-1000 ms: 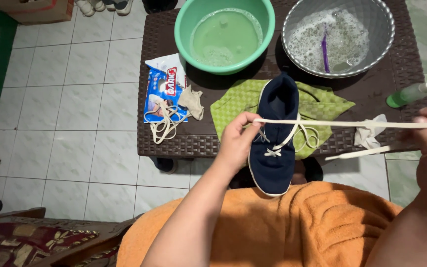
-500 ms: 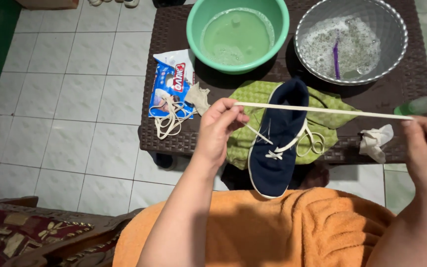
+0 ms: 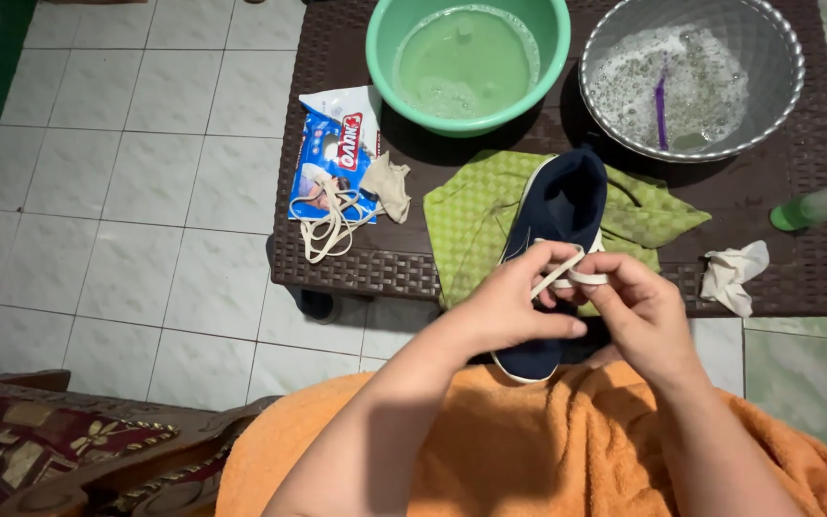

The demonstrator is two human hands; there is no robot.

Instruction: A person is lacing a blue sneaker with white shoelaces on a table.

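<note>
A navy blue sneaker (image 3: 559, 206) with a white sole edge lies toe away from me on a green checked cloth (image 3: 471, 215), its heel over my orange-covered lap. My left hand (image 3: 509, 306) and my right hand (image 3: 638, 311) meet over the shoe's lacing area. Both pinch the white shoelace (image 3: 576, 271), which loops between their fingers. The lower half of the shoe is hidden under my hands.
On the dark wicker table (image 3: 796, 220) stand a green basin (image 3: 468, 62) of cloudy water and a grey basin (image 3: 691, 77) of suds with a purple brush. A blue detergent packet (image 3: 332, 153), a spare lace (image 3: 332, 222), a beige rag, a white crumpled cloth (image 3: 731, 275) and a green bottle (image 3: 815, 206) lie around.
The lace was stretched wide between my hands, right hand far out to the right. Now both hands have come together over the shoe, with the lace gathered into a loop.
</note>
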